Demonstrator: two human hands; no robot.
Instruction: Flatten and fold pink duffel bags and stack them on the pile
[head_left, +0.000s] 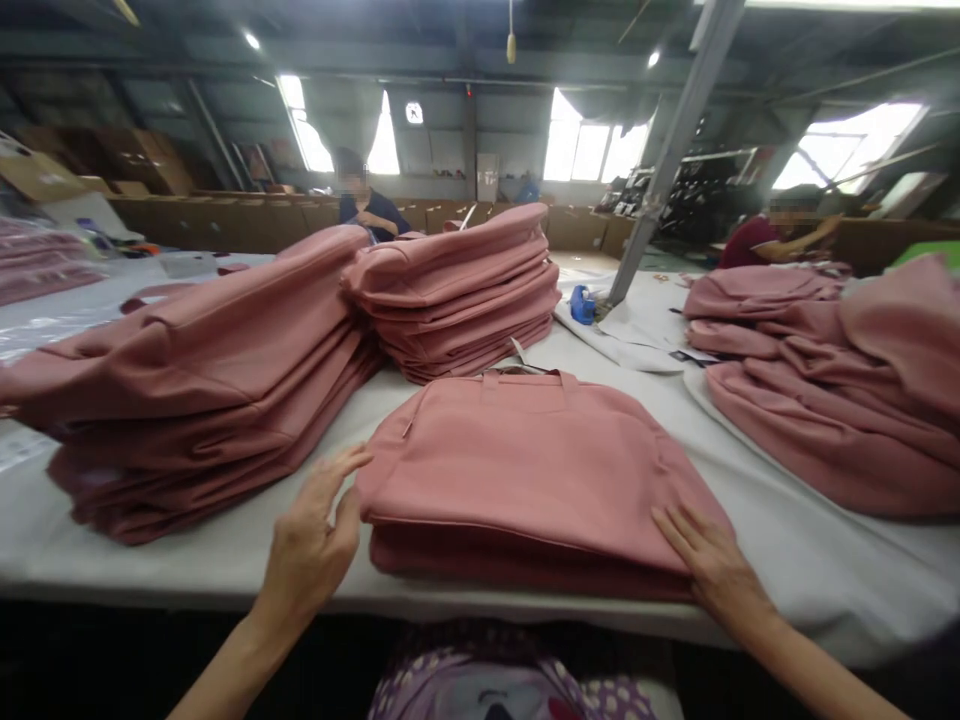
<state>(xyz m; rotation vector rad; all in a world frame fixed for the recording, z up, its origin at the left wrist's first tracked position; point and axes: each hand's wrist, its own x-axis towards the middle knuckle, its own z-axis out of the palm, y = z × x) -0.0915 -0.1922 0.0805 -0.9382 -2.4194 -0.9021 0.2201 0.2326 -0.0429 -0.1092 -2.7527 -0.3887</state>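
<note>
Neither hand has closed on anything: the left hand (311,545) is open with fingers spread, its fingertips just at the left edge of the pink bag (525,470), while the right hand (709,565) lies flat, palm down, on the bag's near right corner. That bag lies flat on the white table (187,565), directly in front of the person, on top of another folded pink bag (its handles point away, toward the far side). Left of it sits a tall, slanting stack of pink bags (195,400), and behind it a neater second stack (457,300). To the right a looser heap of pink bags (832,400) spreads over the table. Across the table two other people work, one in a dark top (367,205), one in a dark red top (757,240).
</note>
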